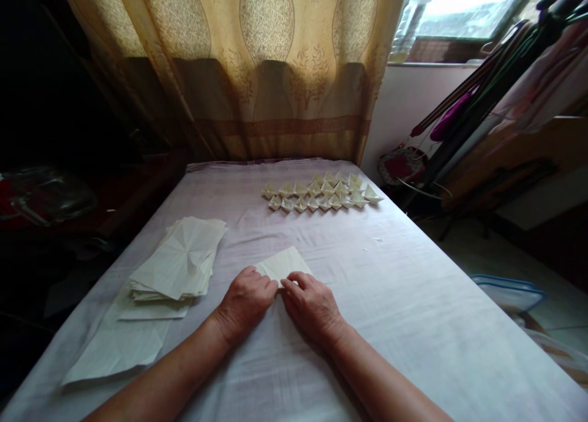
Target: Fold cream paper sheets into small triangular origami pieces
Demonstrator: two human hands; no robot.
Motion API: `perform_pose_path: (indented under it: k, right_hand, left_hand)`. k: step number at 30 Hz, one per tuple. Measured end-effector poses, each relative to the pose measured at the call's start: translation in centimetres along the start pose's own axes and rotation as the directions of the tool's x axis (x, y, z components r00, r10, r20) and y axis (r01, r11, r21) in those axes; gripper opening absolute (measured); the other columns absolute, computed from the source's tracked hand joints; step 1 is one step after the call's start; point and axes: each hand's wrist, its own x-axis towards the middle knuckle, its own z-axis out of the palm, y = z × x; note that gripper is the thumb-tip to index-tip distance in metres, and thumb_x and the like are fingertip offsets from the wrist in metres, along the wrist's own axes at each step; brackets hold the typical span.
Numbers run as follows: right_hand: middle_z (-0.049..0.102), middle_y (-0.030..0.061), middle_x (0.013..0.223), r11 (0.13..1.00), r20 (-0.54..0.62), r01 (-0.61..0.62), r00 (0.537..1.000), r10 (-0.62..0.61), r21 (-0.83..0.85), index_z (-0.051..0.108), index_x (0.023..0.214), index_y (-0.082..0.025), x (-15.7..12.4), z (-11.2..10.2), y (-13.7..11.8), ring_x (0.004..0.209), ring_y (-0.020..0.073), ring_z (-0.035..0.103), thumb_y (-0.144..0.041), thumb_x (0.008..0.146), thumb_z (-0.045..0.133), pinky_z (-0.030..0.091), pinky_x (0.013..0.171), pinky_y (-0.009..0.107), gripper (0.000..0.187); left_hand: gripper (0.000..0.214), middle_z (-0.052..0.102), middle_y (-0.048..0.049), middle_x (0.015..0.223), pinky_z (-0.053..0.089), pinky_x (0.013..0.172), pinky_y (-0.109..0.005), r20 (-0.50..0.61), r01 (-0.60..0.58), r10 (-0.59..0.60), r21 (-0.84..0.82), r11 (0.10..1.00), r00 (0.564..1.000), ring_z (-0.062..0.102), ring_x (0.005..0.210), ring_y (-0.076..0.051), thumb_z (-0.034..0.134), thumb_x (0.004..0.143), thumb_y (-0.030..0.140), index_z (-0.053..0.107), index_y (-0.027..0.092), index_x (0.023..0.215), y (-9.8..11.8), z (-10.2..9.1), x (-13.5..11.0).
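Observation:
A small folded sheet of pale paper [285, 263] lies on the cloth in front of me, one corner pointing away. My left hand [250, 298] is closed over its near left edge, knuckles up. From the right, my right hand [310, 301] pinches the near edge, with the fingertips of both hands almost meeting there. The paper's near edge is partly hidden under my fingers. To the left rests a stack of creased paper sheets [184, 256], with looser sheets [122, 342] spread beneath it. Rows of several small folded paper boats [325, 196] stand farther back on the right.
A light checked cloth [390, 324] covers the table. Tiny paper scraps [377, 239] lie right of centre. A patterned curtain [271, 91] hangs behind the far edge. On the right are a dark stand [487, 85] with hanging items and a blue-rimmed plastic container [508, 292] below table level.

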Motion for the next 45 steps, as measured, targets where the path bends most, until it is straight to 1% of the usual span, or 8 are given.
perform_pose_path:
  k: [3,7,10,16,32,37,40,45]
  right_hand:
    - [0.067,0.0041,0.087,0.999,0.035,0.025,0.999,-0.026,0.032,0.064,0.087,-0.021,0.1,0.0,0.8,0.074,0.0163,0.061,-0.012,0.086,0.060,0.047,0.068,0.025,0.010]
    - [0.068,0.0055,0.093,0.987,0.021,-0.001,1.000,-0.002,0.161,0.062,0.092,-0.021,-0.2,-0.5,2.2,0.080,0.0159,0.064,-0.008,0.087,0.051,0.050,0.075,0.024,0.018]
    - [0.068,0.0058,0.097,0.954,0.000,-0.068,0.997,0.071,0.292,0.060,0.094,-0.021,-0.5,-0.7,3.2,0.086,0.0167,0.065,-0.004,0.080,0.048,0.052,0.079,0.025,0.026]
    - [0.068,0.0052,0.097,0.897,-0.007,-0.125,0.990,0.141,0.424,0.057,0.092,-0.022,-0.6,-0.5,4.0,0.088,0.0178,0.064,-0.002,0.070,0.046,0.052,0.081,0.028,0.031]
    - [0.070,0.0039,0.097,0.931,0.099,-0.224,0.974,0.204,0.288,0.072,0.079,-0.025,0.0,-1.1,4.9,0.092,0.0201,0.062,-0.024,0.087,0.061,0.046,0.084,0.036,0.014]
    - [0.068,0.0035,0.091,0.926,0.068,-0.301,0.953,0.294,0.228,0.067,0.069,-0.023,0.6,-0.4,4.1,0.088,0.0199,0.060,-0.023,0.086,0.060,0.042,0.082,0.035,0.018]
    - [0.068,0.0037,0.090,0.918,0.039,-0.329,0.944,0.328,0.220,0.064,0.068,-0.022,0.7,-0.2,3.6,0.088,0.0202,0.058,-0.024,0.086,0.059,0.039,0.081,0.035,0.019]
    - [0.067,0.0035,0.087,0.916,0.036,-0.338,0.940,0.339,0.216,0.061,0.067,-0.022,0.9,-0.1,3.4,0.086,0.0201,0.057,-0.023,0.087,0.058,0.037,0.080,0.035,0.021]
  left_hand:
    - [0.018,0.061,-0.0005,0.065,0.045,0.069,-0.033,-0.017,0.046,-0.049,-0.113,0.992,0.999,0.058,0.063,-0.019,0.052,0.094,0.022,0.061,0.019,0.079,0.5,-0.5,-0.1]
    - [0.035,0.068,-0.0105,0.109,0.045,0.093,-0.040,-0.035,0.094,-0.105,-0.234,0.968,0.994,0.062,0.101,-0.024,0.056,0.093,0.035,0.059,0.017,0.123,-0.5,-0.5,-1.1]
    - [0.040,0.064,-0.0119,0.124,0.039,0.103,-0.046,-0.021,0.131,-0.140,-0.245,0.961,0.990,0.056,0.115,-0.027,0.056,0.092,0.032,0.058,0.019,0.129,-2.1,0.2,-2.0]
    - [0.025,0.070,-0.0065,0.109,0.042,0.096,-0.042,0.010,0.151,-0.159,-0.378,0.913,0.987,0.060,0.101,-0.022,0.055,0.093,0.021,0.069,0.023,0.113,-2.9,1.6,-1.9]
    - [0.025,0.064,-0.0030,0.074,0.045,0.075,-0.035,0.153,0.384,-0.360,-0.527,0.758,0.920,0.057,0.074,-0.018,0.051,0.095,0.031,0.065,0.020,0.077,-1.4,1.4,-1.2]
    - [0.035,0.066,-0.0006,0.079,0.050,0.079,-0.036,0.123,0.485,-0.501,-0.521,0.702,0.857,0.062,0.078,-0.020,0.052,0.093,0.029,0.053,0.021,0.127,-1.3,2.5,-1.4]
    - [0.048,0.068,-0.0037,0.093,0.052,0.085,-0.038,0.084,0.455,-0.476,-0.477,0.752,0.875,0.063,0.087,-0.020,0.052,0.094,0.026,0.042,0.022,0.141,-1.1,2.4,-1.6]
    - [0.034,0.056,-0.0087,0.138,0.040,0.109,-0.047,0.018,0.250,-0.261,-0.356,0.900,0.965,0.047,0.132,-0.027,0.049,0.095,0.021,0.059,0.025,0.128,-0.5,1.5,-1.3]
